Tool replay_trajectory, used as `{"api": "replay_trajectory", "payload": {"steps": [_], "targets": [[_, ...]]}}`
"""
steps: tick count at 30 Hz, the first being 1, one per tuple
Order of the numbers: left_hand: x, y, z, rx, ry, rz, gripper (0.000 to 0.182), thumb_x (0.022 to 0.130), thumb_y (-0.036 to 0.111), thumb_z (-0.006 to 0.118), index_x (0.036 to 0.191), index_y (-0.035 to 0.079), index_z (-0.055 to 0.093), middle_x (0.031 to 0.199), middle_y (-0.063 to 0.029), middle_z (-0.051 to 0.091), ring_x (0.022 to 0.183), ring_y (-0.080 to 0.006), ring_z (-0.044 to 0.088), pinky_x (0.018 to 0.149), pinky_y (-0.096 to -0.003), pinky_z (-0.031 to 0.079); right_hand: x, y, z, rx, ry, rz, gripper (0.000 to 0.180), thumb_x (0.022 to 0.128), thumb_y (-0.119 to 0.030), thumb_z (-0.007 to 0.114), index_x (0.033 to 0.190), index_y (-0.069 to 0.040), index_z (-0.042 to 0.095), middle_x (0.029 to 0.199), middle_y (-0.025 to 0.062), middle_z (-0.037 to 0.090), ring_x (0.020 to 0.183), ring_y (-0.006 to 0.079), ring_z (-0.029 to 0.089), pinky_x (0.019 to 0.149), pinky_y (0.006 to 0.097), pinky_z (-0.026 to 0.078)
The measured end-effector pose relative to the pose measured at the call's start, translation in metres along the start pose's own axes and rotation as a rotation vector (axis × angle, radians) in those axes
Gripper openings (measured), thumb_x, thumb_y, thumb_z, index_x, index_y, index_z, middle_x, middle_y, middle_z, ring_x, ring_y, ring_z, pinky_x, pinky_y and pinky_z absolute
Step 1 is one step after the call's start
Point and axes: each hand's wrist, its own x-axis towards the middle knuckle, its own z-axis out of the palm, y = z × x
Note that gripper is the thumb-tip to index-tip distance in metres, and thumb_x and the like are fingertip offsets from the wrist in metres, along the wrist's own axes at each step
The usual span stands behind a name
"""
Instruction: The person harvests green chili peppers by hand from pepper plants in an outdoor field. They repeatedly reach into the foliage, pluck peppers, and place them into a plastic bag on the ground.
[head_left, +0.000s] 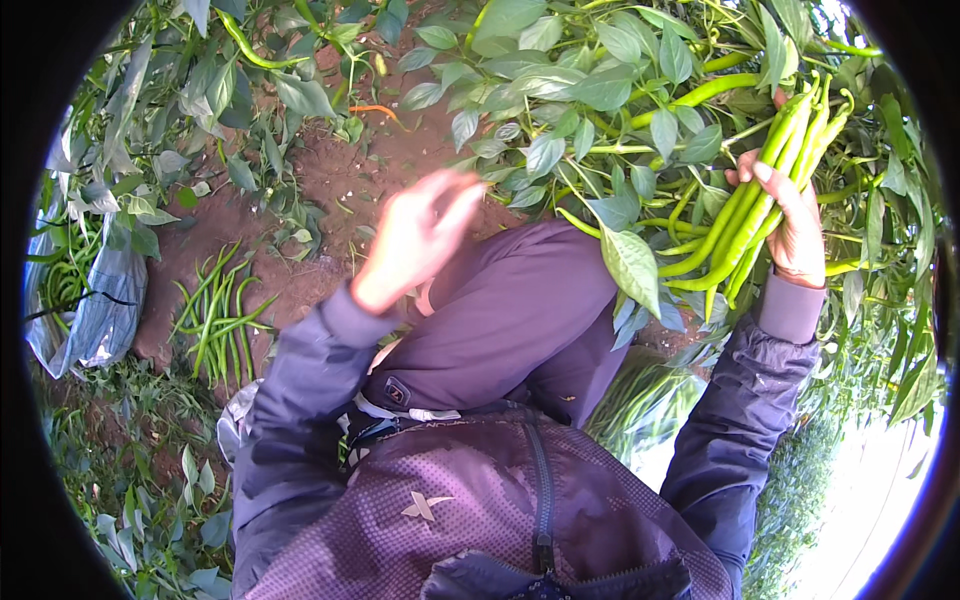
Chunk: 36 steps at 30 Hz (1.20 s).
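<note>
My right hand is shut on a bunch of long green chili peppers, its thumb laid across them. The stems point up and away, and the tips hang toward my knee. Pepper plants crowd around this hand, with more green chilies hanging among their leaves. My left hand is in the air above bare soil, just left of my bent knee. It is blurred, the thumb looks apart from the fingers, and I see nothing held in it.
A pile of picked green chilies lies on the soil at the left. Beyond it stands a blue-white plastic sack with chilies inside. A clear plastic bag sits by my right side. One orange-red chili shows near the upper left plants.
</note>
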Motion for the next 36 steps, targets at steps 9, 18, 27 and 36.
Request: {"api": "replay_trajectory", "payload": {"steps": [9, 18, 27, 36], "targets": [[0.136, 0.09, 0.09, -0.24, -0.252, 0.071, 0.038, 0.098, 0.031, 0.072, 0.102, -0.006, 0.073, 0.08, 0.0, 0.068, 0.071, -0.0061, 0.058, 0.065, -0.0261, 0.05, -0.006, -0.005, 0.016, 0.183, -0.133, -0.109, 0.101, 0.081, -0.016, 0.075, 0.166, -0.017, 0.02, 0.167, 0.0142, 0.021, 0.072, 0.0113, 0.056, 0.102, 0.0497, 0.057], [0.146, 0.071, 0.087, -0.419, -0.016, -0.229, 0.036, 0.097, 0.029, 0.07, 0.075, 0.0, 0.071, 0.063, 0.0012, 0.059, 0.056, -0.0059, 0.049, 0.051, -0.0259, 0.038, -0.004, -0.012, 0.017, 0.115, -0.241, -0.075, 0.092, 0.088, -0.014, 0.067, 0.165, -0.004, 0.016, 0.09, 0.0057, 0.057, 0.086, 0.0166, 0.057, 0.112, 0.0441, 0.045], [0.129, 0.006, 0.059, -0.067, 0.14, -0.132, 0.044, 0.093, 0.033, 0.079, 0.114, -0.005, 0.071, 0.099, -0.0069, 0.076, 0.09, -0.013, 0.067, 0.082, -0.029, 0.054, -0.001, 0.004, -0.007, 0.072, -0.223, -0.078, 0.087, 0.093, -0.014, 0.065, 0.165, -0.006, 0.017, 0.092, 0.0045, 0.058, 0.09, 0.0146, 0.059, 0.11, 0.0421, 0.047], [0.082, -0.015, 0.099, -0.058, -0.33, 0.199, 0.061, 0.087, 0.022, 0.073, 0.14, -0.002, 0.055, 0.143, -0.0188, 0.053, 0.133, -0.0289, 0.053, 0.109, -0.0388, 0.045, -0.002, 0.046, -0.076, 0.127, 0.114, 0.144, 0.043, 0.095, -0.023, 0.072, 0.129, -0.005, 0.054, 0.091, 0.0015, 0.059, 0.085, 0.0148, 0.064, 0.095, 0.0335, 0.057]]}}
